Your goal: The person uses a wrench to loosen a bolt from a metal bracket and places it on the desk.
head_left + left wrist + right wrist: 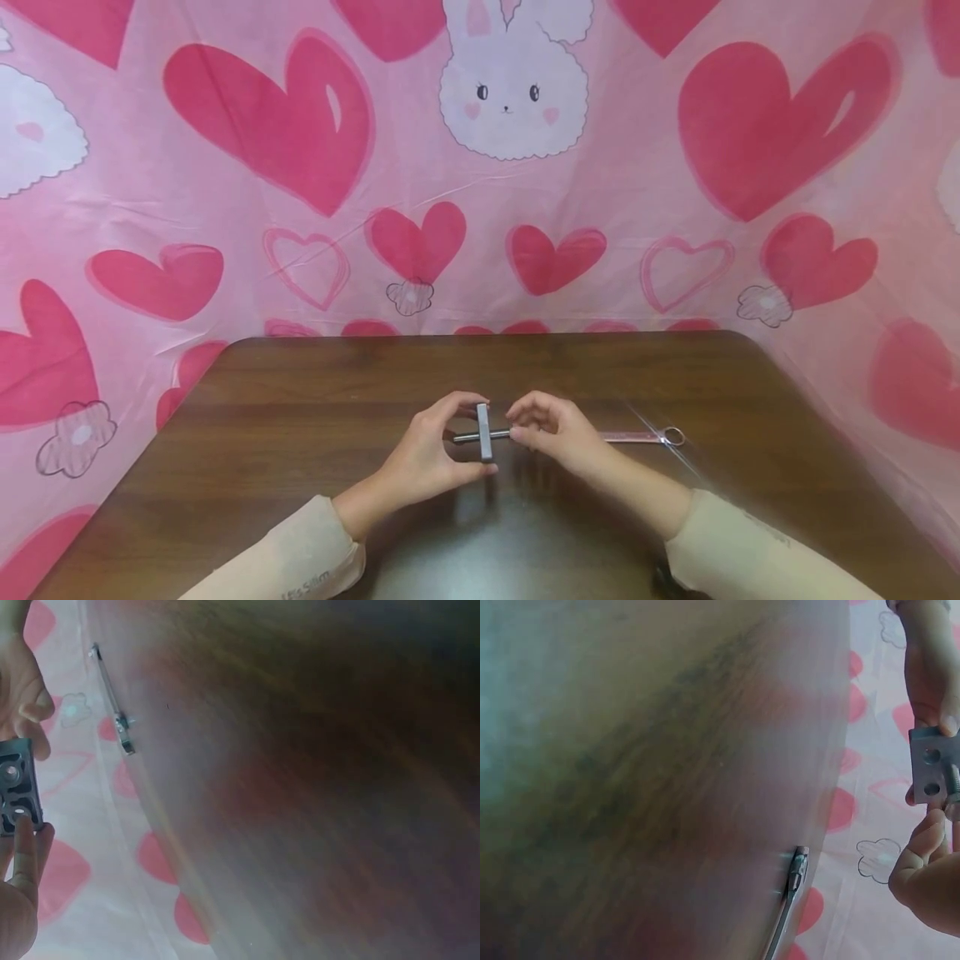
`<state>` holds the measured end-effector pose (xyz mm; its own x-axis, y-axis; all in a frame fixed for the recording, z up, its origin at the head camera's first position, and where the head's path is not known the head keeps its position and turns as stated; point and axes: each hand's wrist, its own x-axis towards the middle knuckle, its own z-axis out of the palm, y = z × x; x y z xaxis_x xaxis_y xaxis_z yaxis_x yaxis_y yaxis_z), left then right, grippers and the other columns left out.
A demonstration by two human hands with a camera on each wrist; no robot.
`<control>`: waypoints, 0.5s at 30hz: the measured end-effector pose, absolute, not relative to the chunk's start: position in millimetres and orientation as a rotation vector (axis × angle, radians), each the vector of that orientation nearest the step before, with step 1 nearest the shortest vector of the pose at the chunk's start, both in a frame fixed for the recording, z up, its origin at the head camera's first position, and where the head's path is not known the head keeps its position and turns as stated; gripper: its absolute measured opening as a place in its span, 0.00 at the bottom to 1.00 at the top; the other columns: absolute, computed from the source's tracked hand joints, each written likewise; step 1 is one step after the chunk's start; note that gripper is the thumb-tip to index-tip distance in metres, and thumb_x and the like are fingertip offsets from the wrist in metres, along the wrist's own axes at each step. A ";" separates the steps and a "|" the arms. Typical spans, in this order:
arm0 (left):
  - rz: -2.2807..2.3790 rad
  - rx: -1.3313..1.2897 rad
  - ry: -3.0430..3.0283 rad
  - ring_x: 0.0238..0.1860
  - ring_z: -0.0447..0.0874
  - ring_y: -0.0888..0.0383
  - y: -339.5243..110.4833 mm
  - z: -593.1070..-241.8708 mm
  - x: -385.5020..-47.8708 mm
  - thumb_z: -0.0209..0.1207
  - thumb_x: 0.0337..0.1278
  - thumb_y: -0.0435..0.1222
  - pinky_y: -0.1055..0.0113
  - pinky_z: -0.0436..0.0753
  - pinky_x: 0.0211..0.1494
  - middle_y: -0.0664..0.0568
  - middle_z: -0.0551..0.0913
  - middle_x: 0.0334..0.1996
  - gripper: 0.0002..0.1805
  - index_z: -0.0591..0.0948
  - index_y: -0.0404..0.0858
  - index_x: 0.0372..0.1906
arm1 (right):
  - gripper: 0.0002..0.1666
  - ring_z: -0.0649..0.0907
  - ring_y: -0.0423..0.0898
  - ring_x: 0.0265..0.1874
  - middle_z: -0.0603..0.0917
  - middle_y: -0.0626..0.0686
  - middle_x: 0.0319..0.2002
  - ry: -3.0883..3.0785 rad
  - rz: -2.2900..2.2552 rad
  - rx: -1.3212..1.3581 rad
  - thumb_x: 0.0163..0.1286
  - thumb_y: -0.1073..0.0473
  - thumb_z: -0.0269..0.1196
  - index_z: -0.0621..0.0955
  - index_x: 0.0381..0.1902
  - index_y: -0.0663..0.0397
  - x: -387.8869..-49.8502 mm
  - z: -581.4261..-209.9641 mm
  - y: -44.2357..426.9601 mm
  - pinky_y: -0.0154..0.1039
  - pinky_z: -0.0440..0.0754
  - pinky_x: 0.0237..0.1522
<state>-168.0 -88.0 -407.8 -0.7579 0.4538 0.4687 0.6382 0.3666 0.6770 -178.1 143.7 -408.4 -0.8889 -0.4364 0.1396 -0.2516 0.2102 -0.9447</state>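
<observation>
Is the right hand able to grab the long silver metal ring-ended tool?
Probably yes: the tool lies close by, its way seemingly free. But the right hand pinches a silver metal bolt and must likely let go first.

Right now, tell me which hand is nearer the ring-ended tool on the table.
Right. The right hand is just left of the ring-ended tool; the left hand is farther left, holding the metal block.

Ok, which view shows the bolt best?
The head view: there the bolt shows on both sides of the plate, though small. The right wrist view shows only part of it, larger, at the frame's right edge. In the left wrist view I can't make it out; only the plate shows, cut off by the left edge.
</observation>
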 end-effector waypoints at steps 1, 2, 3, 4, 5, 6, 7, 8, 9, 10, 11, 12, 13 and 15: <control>-1.342 -0.980 -2.425 0.48 0.87 0.56 -88.0 -407.7 -168.1 0.81 0.33 0.36 0.68 0.87 0.46 0.54 0.83 0.51 0.40 0.75 0.45 0.58 | 0.16 0.80 0.42 0.31 0.82 0.68 0.42 2.327 -1.758 -0.689 0.67 0.66 0.65 0.77 0.50 0.69 -177.2 -409.0 144.2 0.33 0.79 0.34; -1.343 -0.978 -2.427 0.48 0.87 0.56 -88.1 -407.8 -168.2 0.80 0.33 0.36 0.68 0.87 0.46 0.54 0.83 0.51 0.40 0.75 0.45 0.58 | 0.17 0.80 0.41 0.32 0.81 0.68 0.44 2.329 -1.760 -0.717 0.65 0.67 0.65 0.77 0.50 0.69 -176.2 -409.6 144.4 0.33 0.79 0.35; -1.343 -0.978 -2.429 0.48 0.87 0.56 -88.1 -407.9 -168.5 0.80 0.33 0.36 0.68 0.87 0.46 0.54 0.83 0.51 0.40 0.75 0.45 0.58 | 0.17 0.80 0.40 0.32 0.81 0.67 0.45 2.337 -1.760 -0.743 0.64 0.69 0.65 0.78 0.50 0.68 -175.3 -410.2 144.6 0.32 0.78 0.35; -1.344 -0.977 -2.432 0.48 0.87 0.56 -88.1 -408.1 -168.7 0.80 0.33 0.36 0.69 0.87 0.46 0.54 0.83 0.51 0.40 0.75 0.46 0.58 | 0.17 0.79 0.39 0.32 0.81 0.67 0.46 2.339 -1.760 -0.768 0.63 0.70 0.65 0.78 0.50 0.68 -174.5 -410.8 144.6 0.31 0.78 0.34; -1.346 -0.979 -2.432 0.48 0.87 0.55 -88.2 -408.3 -168.9 0.80 0.33 0.36 0.68 0.87 0.46 0.54 0.83 0.51 0.40 0.75 0.45 0.58 | 0.17 0.79 0.39 0.31 0.81 0.67 0.46 2.333 -1.763 -0.795 0.63 0.72 0.65 0.77 0.50 0.69 -173.8 -411.1 144.6 0.31 0.77 0.33; -1.347 -0.981 -2.433 0.48 0.87 0.55 -88.3 -408.5 -169.0 0.80 0.33 0.36 0.69 0.87 0.46 0.53 0.83 0.51 0.40 0.75 0.45 0.58 | 0.17 0.79 0.38 0.32 0.81 0.67 0.45 2.331 -1.760 -0.810 0.63 0.72 0.64 0.77 0.50 0.69 -173.3 -411.6 144.8 0.31 0.78 0.33; -1.346 -0.984 -2.433 0.48 0.87 0.55 -88.3 -408.7 -169.1 0.80 0.33 0.36 0.69 0.87 0.46 0.53 0.83 0.51 0.40 0.75 0.45 0.58 | 0.17 0.79 0.38 0.31 0.81 0.66 0.45 2.326 -1.756 -0.811 0.64 0.71 0.64 0.77 0.50 0.69 -172.9 -411.9 145.3 0.31 0.78 0.33; -1.348 -0.987 -2.432 0.48 0.87 0.56 -88.4 -409.0 -169.2 0.80 0.33 0.36 0.69 0.87 0.47 0.53 0.83 0.51 0.40 0.75 0.45 0.59 | 0.17 0.79 0.38 0.31 0.81 0.66 0.44 2.317 -1.751 -0.802 0.65 0.70 0.64 0.77 0.51 0.69 -172.8 -412.2 145.9 0.31 0.78 0.32; -1.347 -0.989 -2.432 0.48 0.87 0.56 -88.5 -409.2 -169.3 0.80 0.33 0.36 0.69 0.87 0.47 0.53 0.83 0.51 0.40 0.75 0.45 0.59 | 0.17 0.79 0.38 0.31 0.81 0.66 0.43 2.308 -1.745 -0.778 0.66 0.68 0.63 0.77 0.51 0.69 -172.7 -412.5 146.9 0.32 0.78 0.31; -1.348 -0.990 -2.431 0.48 0.87 0.56 -88.6 -409.4 -169.3 0.80 0.33 0.36 0.68 0.87 0.47 0.54 0.83 0.52 0.40 0.74 0.45 0.59 | 0.17 0.80 0.39 0.30 0.82 0.65 0.42 2.292 -1.741 -0.750 0.68 0.66 0.63 0.76 0.52 0.69 -173.0 -412.7 147.9 0.33 0.78 0.31; -1.348 -0.992 -2.430 0.48 0.87 0.56 -88.7 -409.6 -169.4 0.80 0.33 0.35 0.68 0.87 0.47 0.54 0.83 0.52 0.40 0.74 0.46 0.59 | 0.18 0.80 0.39 0.29 0.83 0.64 0.41 2.279 -1.735 -0.716 0.70 0.63 0.62 0.76 0.53 0.69 -173.3 -413.0 149.0 0.34 0.78 0.30; -1.348 -0.992 -2.429 0.48 0.87 0.56 -88.6 -409.7 -169.5 0.80 0.33 0.35 0.68 0.87 0.47 0.54 0.83 0.52 0.40 0.74 0.46 0.59 | 0.19 0.80 0.40 0.28 0.84 0.62 0.39 2.263 -1.733 -0.678 0.71 0.60 0.62 0.76 0.53 0.68 -173.6 -413.1 149.9 0.34 0.78 0.30; -1.347 -0.993 -2.428 0.48 0.87 0.56 -88.5 -409.8 -169.6 0.80 0.33 0.35 0.68 0.87 0.47 0.54 0.83 0.52 0.40 0.74 0.46 0.59 | 0.19 0.80 0.40 0.27 0.85 0.61 0.36 2.245 -1.734 -0.650 0.73 0.58 0.60 0.75 0.54 0.68 -173.9 -413.2 150.6 0.35 0.78 0.28; -1.350 -0.996 -2.423 0.49 0.87 0.55 -88.0 -409.9 -169.9 0.80 0.33 0.35 0.68 0.87 0.47 0.54 0.83 0.52 0.40 0.74 0.46 0.59 | 0.20 0.80 0.41 0.24 0.86 0.57 0.32 2.216 -1.741 -0.615 0.75 0.56 0.58 0.76 0.53 0.68 -174.4 -412.9 151.0 0.36 0.77 0.27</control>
